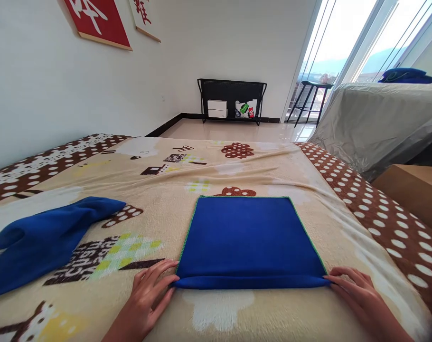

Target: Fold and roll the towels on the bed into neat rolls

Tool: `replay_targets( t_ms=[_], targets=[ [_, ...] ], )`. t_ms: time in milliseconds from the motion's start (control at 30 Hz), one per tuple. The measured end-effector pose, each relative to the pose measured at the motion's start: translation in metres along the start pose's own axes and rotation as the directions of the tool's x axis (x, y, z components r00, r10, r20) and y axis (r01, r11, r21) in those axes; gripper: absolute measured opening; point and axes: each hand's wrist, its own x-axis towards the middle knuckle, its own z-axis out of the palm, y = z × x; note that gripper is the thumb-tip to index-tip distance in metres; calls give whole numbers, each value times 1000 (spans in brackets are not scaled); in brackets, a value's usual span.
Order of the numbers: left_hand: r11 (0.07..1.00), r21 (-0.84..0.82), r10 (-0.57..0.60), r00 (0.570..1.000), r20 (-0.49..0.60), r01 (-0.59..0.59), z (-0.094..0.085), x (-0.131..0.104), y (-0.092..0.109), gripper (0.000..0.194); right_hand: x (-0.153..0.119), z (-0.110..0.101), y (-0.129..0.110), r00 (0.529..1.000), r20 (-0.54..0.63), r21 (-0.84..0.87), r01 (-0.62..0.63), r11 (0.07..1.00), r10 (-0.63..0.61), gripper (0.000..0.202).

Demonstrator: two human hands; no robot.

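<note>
A blue cloth (pixel 246 237) with green stitched edges lies spread flat on the patterned blanket (pixel 159 190). Its near edge is turned up into a narrow fold that runs from one hand to the other. My left hand (pixel 150 292) pinches the near left corner between thumb and fingers. At the near right corner my right hand (pixel 354 287) grips the other end of the fold. A second blue cloth (pixel 55 235) lies crumpled to the left, apart from my left hand.
Beyond the bed a black rack (pixel 232 90) stands against the wall, holding white boxes. At right are a cardboard box (pixel 415 190), furniture under a plastic cover (pixel 380 114) and a black stool (pixel 314 90) by the window. Wrinkles cross the blanket behind the cloth.
</note>
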Motion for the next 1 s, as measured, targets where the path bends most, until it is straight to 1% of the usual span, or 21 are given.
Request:
replay_targets(
  t_ms=[100,200,300,400,467,533,600,633,700,800,867,933,967,1000],
  targets=[
    [999,-53,2,999,-46,-5,-3,-2,-2,27,-3,-1,5,1000,-13,-18,14,1000,-14,24],
    [999,-49,15,997,-79,-19,-8,-7,-4,30,-16,0,10,1000,-8,-39,25,999,-25,26],
    [995,-9,94,994,-56,-94,-15,-12,-6,34,-31,0,13,1000,19,-32,21,999,-21,26],
    [994,-32,102,994,-33,-103,-20,-16,-4,34,-38,-4,10,998,62,4,-25,1000,25,26],
    [996,-69,49,999,-22,-50,-18,-16,1,28,-35,-6,5,994,84,61,-79,995,74,25],
    [994,-88,-61,998,-3,60,-14,-13,9,22,-27,-6,-1,988,96,131,-130,983,118,26],
    [982,-66,-176,984,9,176,-8,-8,17,18,-17,-3,-4,983,104,156,-166,974,151,28],
    [976,-40,-216,976,16,216,-5,-5,20,19,-12,0,-5,982,104,142,-171,975,157,28],
    [969,30,-244,970,15,244,1,2,24,19,-2,7,-6,984,99,66,-158,985,151,26],
    [964,165,-209,978,-27,210,10,11,27,16,10,14,-9,986,71,-112,-141,984,150,24],
    [934,255,-234,968,-90,249,17,15,32,11,17,17,-18,979,12,-248,-194,949,203,24],
    [884,309,-308,935,-178,350,25,20,45,9,24,21,-34,963,-97,-350,-269,897,250,24],
    [864,315,-336,915,-223,394,29,24,54,13,28,23,-44,955,-161,-368,-293,882,250,24],
    [863,299,-340,905,-255,408,34,29,66,18,33,26,-57,951,-212,-352,-289,890,225,23]
  ],
)
